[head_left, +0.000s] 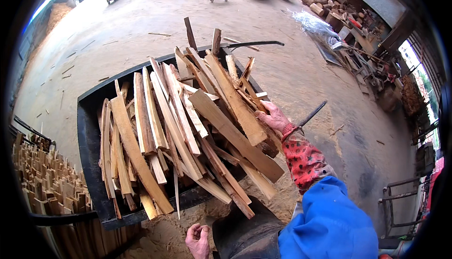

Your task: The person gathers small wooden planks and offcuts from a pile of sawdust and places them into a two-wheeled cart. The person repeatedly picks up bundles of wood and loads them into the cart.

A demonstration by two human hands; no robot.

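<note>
A black cart bed (89,132) in front of me carries a heap of split wood strips (174,113), lying mostly lengthwise and overlapping. On the heap's right side, my right hand (274,117) reaches in, its fingers closed on a wood strip (269,136). Much of that strip is hidden by the hand and the pieces around it. A wide flat board (235,136) lies across the top, left of this hand. Below the cart's near edge, my left hand (197,241) is held low with its fingers curled and nothing visible in them, apart from the wood.
Upright wood strips stand packed in a metal-framed rack (56,219) at the left. Black bars (313,114) stick out from the cart's right side. Logs (325,9) and a bundle of white plastic (316,26) lie far right. Wood scraps are scattered on the floor (70,70).
</note>
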